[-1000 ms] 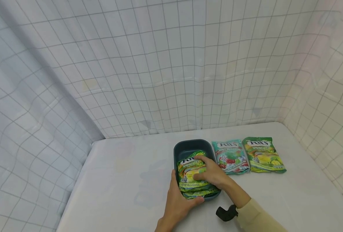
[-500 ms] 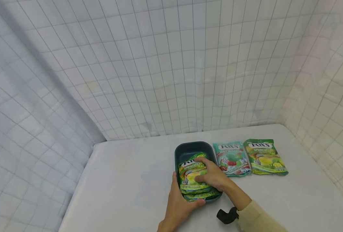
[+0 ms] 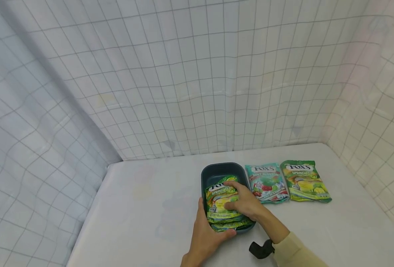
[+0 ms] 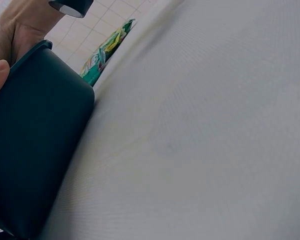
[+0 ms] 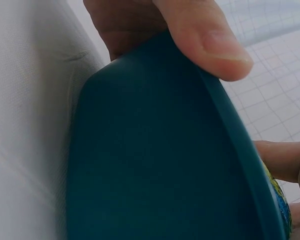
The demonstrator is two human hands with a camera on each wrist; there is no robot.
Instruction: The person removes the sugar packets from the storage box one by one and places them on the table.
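A dark teal plastic box [image 3: 217,170] stands on the white table. My left hand [image 3: 206,237] grips its near left corner, fingers along the left side and the thumb at the near rim; the box wall [image 5: 155,145] fills much of the right wrist view. Inside lies a green Fox's candy bag [image 3: 220,213], on top of another green bag [image 3: 227,226]. My right hand [image 3: 248,204] reaches in from the right, thumb and forefinger spread and resting on the upper bag's face. The right hand's other fingers and the bag's right part are hidden in the head view.
Right of the box lie a mint-coloured Fox's bag [image 3: 268,183] and a green Fox's bag [image 3: 305,181]. A black device [image 3: 261,249] sits by the right wrist. White gridded sheets [image 3: 190,81] wall the table at the back and sides.
Both hands keep nearly the same hold on the box and bag. The whole view shifts slightly, with the table a little lower in the picture than a second ago.
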